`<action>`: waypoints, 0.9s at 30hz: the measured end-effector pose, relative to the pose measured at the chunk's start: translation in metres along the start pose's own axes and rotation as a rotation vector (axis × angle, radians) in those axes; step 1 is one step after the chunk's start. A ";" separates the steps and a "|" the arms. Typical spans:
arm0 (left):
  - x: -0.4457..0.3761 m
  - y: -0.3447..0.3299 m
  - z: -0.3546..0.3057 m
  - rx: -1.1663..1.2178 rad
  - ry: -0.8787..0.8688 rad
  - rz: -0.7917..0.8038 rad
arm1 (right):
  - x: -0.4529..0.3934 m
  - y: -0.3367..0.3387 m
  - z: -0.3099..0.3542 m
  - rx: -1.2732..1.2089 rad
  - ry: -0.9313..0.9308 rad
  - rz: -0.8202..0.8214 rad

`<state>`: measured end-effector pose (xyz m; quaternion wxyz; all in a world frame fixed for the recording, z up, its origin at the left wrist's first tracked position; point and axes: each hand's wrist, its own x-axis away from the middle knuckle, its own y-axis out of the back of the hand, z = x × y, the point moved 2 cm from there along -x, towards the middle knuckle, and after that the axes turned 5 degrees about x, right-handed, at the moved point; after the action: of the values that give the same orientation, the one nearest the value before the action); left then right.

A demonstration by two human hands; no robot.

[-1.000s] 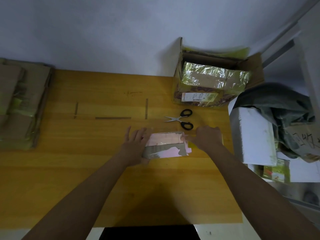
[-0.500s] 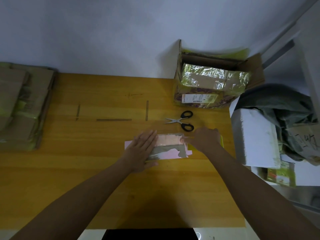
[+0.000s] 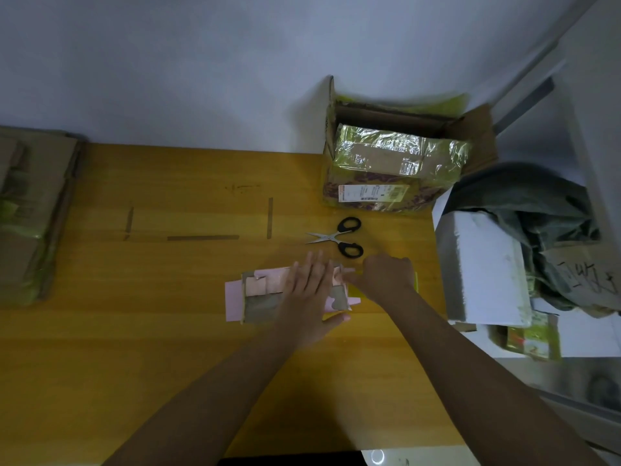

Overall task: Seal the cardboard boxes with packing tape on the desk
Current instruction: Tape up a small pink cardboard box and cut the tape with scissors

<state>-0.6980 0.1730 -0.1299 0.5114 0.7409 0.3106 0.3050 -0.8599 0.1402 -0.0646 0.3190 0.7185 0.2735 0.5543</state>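
Observation:
A small flat cardboard box (image 3: 260,297), patched with pink paper, lies on the wooden desk (image 3: 151,331) right of centre. My left hand (image 3: 311,294) lies flat on the box's right half with fingers straight, pressing it down. My right hand (image 3: 386,275) sits at the box's right end with fingers curled round a roll of yellowish packing tape (image 3: 415,280), which the hand mostly hides. A short stretch of tape runs from that hand onto the box's top right corner.
Black-handled scissors (image 3: 339,238) lie just behind the hands. A large open carton (image 3: 393,163) wrapped in shiny tape stands at the back right. Flattened cardboard (image 3: 30,210) is stacked at the left edge. A white foam block (image 3: 484,270) and grey cloth sit off the desk's right side.
My left hand has slid rightward across the box top, uncovering its left end. My right hand has stayed at the right end.

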 end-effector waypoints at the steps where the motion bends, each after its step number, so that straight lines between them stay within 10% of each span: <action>1: -0.001 -0.002 0.002 -0.035 0.002 0.002 | 0.001 0.000 0.001 0.008 0.000 0.003; 6: -0.001 0.007 0.031 -0.221 -0.190 0.017 | 0.015 0.003 0.001 -0.050 0.104 0.054; 11: -0.002 0.033 0.076 -0.397 -0.306 0.063 | 0.034 -0.012 -0.001 -0.617 0.353 0.387; 17: -0.011 0.071 0.111 -0.462 -0.245 0.103 | 0.047 -0.035 0.030 -1.147 0.371 0.421; 27: -0.008 0.054 0.096 0.130 0.114 0.190 | 0.069 -0.043 0.072 -1.405 0.185 0.338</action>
<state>-0.6208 0.0968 -0.1073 0.4124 0.7802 0.2866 0.3730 -0.7751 0.2087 -0.0678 0.5906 0.3268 -0.2357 0.6992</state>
